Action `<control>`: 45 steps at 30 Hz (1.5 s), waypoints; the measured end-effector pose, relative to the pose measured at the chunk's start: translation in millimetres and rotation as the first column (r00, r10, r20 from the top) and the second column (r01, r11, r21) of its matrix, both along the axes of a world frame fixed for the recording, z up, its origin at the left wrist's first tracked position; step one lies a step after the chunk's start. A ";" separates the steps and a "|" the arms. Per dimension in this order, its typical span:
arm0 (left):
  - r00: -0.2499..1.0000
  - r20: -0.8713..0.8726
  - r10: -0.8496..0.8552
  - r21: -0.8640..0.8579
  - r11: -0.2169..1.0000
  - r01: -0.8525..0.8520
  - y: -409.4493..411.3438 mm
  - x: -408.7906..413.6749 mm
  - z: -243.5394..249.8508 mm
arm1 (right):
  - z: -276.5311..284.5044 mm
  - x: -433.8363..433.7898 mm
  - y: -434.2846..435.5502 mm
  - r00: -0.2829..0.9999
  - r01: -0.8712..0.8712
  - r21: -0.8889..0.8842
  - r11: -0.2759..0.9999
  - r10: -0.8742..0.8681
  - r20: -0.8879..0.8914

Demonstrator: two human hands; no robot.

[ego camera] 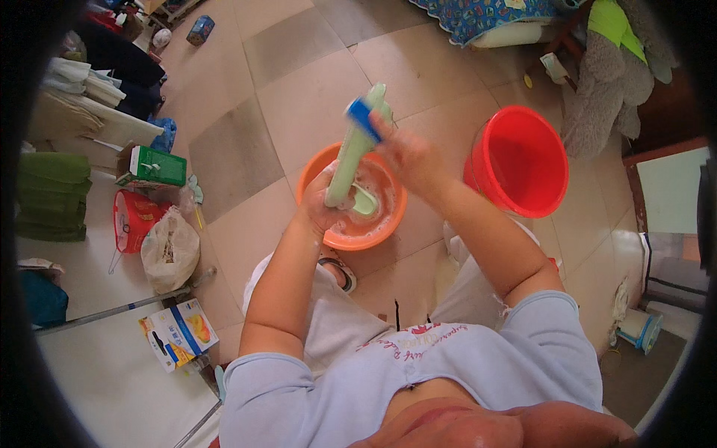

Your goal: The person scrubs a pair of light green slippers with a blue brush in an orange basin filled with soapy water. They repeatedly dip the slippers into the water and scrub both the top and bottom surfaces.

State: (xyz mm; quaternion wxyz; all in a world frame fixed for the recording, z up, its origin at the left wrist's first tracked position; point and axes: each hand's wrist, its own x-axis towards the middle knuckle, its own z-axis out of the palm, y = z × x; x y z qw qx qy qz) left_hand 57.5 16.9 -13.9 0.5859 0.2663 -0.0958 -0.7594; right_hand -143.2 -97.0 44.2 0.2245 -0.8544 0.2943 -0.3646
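Observation:
My left hand [320, 204] grips the lower end of a long pale green item [353, 157], perhaps a slipper seen edge-on, tilted up over an orange basin [400, 218]. My right hand [408, 159], blurred, holds a blue brush [364, 120] against or just over the item's upper part; its bristles cannot be made out. Foamy water [372, 227] lies in the basin. A rounded pale green piece [365, 200] shows there beside my left hand; whether it belongs to the held item I cannot tell. Foam clings to my left hand.
A red bucket [476, 157] stands on the tiled floor right of the basin. My sandalled foot [339, 274] is just below the basin. At the left are a green box [162, 167], a red container [134, 221] and a whitish bag [171, 252]. A grey plush toy [596, 95] lies upper right.

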 end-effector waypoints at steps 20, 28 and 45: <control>0.419 0.906 0.057 0.089 0.943 -0.322 9.5 15.6 -32.8 | -30.5 -6.5 -19.2 0.992 0.123 0.246 0.961 -0.110 -0.065; -0.507 0.727 -0.462 0.353 0.886 -0.302 38.7 -13.3 -117.8 | -35.6 -13.1 -5.2 0.981 0.131 0.439 0.889 -0.051 -0.189; -0.343 0.796 -0.498 0.464 0.867 -0.183 28.8 -57.0 -281.9 | -34.2 -19.5 0.5 0.993 0.111 0.718 0.687 -0.100 -0.058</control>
